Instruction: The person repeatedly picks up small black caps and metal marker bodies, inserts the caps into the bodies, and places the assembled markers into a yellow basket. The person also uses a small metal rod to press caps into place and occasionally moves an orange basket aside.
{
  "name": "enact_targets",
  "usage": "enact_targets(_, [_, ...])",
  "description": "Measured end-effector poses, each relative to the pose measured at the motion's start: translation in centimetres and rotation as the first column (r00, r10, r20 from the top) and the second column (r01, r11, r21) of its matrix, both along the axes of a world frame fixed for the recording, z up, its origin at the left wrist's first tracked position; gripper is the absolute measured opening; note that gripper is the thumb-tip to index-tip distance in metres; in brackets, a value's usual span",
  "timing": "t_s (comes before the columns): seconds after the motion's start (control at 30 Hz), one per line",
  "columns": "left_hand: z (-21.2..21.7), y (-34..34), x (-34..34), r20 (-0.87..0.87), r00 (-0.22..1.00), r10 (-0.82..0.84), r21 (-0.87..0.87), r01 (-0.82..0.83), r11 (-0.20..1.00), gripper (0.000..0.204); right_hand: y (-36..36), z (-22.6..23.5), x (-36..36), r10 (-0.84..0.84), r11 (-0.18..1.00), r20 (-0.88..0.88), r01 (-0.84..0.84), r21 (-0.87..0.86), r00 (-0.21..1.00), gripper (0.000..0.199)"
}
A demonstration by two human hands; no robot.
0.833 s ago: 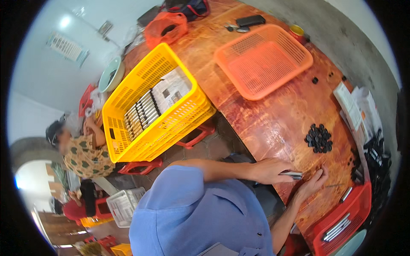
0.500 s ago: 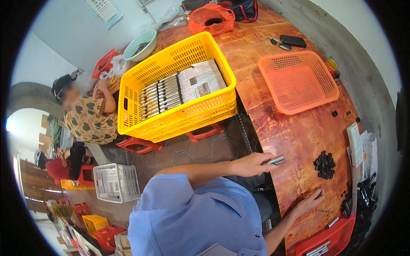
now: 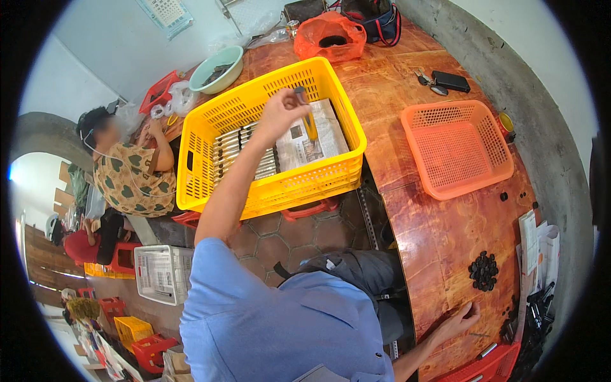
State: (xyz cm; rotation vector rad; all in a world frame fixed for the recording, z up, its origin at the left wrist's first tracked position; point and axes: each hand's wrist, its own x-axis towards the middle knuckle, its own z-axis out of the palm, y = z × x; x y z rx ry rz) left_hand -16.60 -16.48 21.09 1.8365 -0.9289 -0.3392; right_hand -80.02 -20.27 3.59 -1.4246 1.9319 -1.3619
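My left hand (image 3: 280,116) is raised over the yellow crate (image 3: 191,137), its fingers pinching a shiny metal tube (image 3: 310,126) with a dark upper end. Below it in the crate lie rows of metal tubes (image 3: 267,167) with black ends, partly hidden by my forearm. A newspaper sheet (image 3: 326,113) covers the crate's other side. My right hand (image 3: 455,323) rests on the table, fingers loosely bent and slightly apart, with nothing seen in them. A pile of small black caps (image 3: 484,272) lies just beyond it.
An orange basket (image 3: 458,149) stands on the wooden table (image 3: 433,235). A red basket (image 3: 493,368) sits at the lower edge with a tube in it. Keys and a black case (image 3: 450,81) lie farther back. Another person (image 3: 130,162) sits beyond the crate.
My left hand has swung from the table edge up over the yellow crate with the metal tube, which now stands nearly upright. My right hand stays by the caps; the view has shifted slightly.
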Motion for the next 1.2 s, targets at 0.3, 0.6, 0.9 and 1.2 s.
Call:
enact_targets(0.3, [-12.7, -1.1, 13.2, -0.298, 0.912, 0.283, 0.160, -0.245, 0.956, 0.026, -0.1, 0.3, -0.2, 0.017, 0.997, -0.271, 0.005, 0.079, 0.962, 0.033])
enact_targets(0.6, [-20.7, 4.3, 14.3, 0.213, 0.977, -0.005, 0.415, -0.086, 0.906, 0.042, -0.4, 0.2, -0.1, 0.060, 0.996, -0.539, -0.017, 0.085, 0.840, 0.038])
enact_targets(0.9, [-20.9, 4.6, 14.8, 0.422, 0.795, -0.436, 0.724, -0.006, 0.690, 0.029, -0.5, 0.4, 0.4, 0.064, 0.996, -0.611, -0.017, 0.083, 0.789, 0.038])
enact_targets(1.2, [-21.1, -2.6, 20.3, 0.667, 0.725, -0.171, 0.518, -0.287, 0.806, 0.018, -0.5, 0.1, 0.1, 0.077, 0.996, -0.649, -0.023, 0.091, 0.757, 0.038])
